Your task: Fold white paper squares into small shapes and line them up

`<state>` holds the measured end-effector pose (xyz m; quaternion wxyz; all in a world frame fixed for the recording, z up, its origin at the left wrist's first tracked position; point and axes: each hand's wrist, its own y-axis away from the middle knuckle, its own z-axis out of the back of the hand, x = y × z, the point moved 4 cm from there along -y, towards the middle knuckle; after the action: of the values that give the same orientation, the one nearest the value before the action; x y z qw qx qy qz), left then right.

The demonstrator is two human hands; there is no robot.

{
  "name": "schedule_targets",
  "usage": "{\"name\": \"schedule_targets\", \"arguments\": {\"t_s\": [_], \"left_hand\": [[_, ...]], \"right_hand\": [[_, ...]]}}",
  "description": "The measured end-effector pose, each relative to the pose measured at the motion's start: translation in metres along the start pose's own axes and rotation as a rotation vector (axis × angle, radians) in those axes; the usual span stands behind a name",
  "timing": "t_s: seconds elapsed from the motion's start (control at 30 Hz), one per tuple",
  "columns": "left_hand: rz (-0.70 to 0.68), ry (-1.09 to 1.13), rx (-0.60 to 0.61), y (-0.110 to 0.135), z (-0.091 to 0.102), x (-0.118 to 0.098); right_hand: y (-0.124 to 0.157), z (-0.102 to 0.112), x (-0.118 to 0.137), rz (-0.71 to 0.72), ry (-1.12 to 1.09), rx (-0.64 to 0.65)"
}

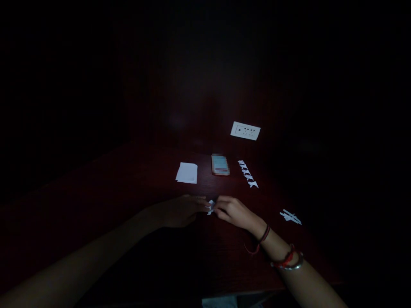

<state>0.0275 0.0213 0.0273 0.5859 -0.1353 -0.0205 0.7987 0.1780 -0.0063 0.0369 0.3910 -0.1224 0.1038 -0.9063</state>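
A small folded piece of white paper (210, 206) is between my two hands on the dark reddish table. My left hand (183, 210) comes from the left, its fingertips gripping the paper's left side. From the right, my right hand (233, 210) has curled fingers closed on the other edge. The fingers hide part of the paper. Beyond my right hand lies a row of small folded white paper pieces (247, 173). A stack of white paper sheets (186, 173) lies beyond my left hand.
A phone-like flat object (220, 164), its surface blurred, lies past my hands. Loose white paper strips (290, 217) rest at the right. A white socket panel (245, 131) is on the wall behind the table (128, 184). The surroundings are very dark.
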Motion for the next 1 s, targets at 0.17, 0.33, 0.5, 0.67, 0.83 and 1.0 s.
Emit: {"name": "schedule_targets", "arguments": {"t_s": [0.17,0.33,0.5,0.67,0.83,1.0], "left_hand": [[0.010,-0.035,0.001,-0.003,0.006,-0.005],[0.020,-0.036,0.019,-0.003,0.009,-0.008],[0.045,-0.034,0.052,-0.002,0.009,-0.009],[0.073,-0.003,0.089,0.001,0.009,-0.010],[0.103,0.027,0.130,0.003,0.014,-0.014],[0.169,0.029,0.150,0.003,0.022,-0.020]], "right_hand": [[-0.002,-0.004,-0.006,-0.108,-0.160,-0.046],[-0.002,-0.002,-0.003,-0.102,-0.215,-0.020],[-0.002,0.002,0.002,-0.105,-0.206,-0.002],[-0.005,-0.002,0.000,-0.191,-0.221,-0.029],[-0.006,-0.007,-0.008,-0.315,-0.300,-0.003],[-0.006,-0.009,-0.016,-0.380,-0.377,0.009]]}}
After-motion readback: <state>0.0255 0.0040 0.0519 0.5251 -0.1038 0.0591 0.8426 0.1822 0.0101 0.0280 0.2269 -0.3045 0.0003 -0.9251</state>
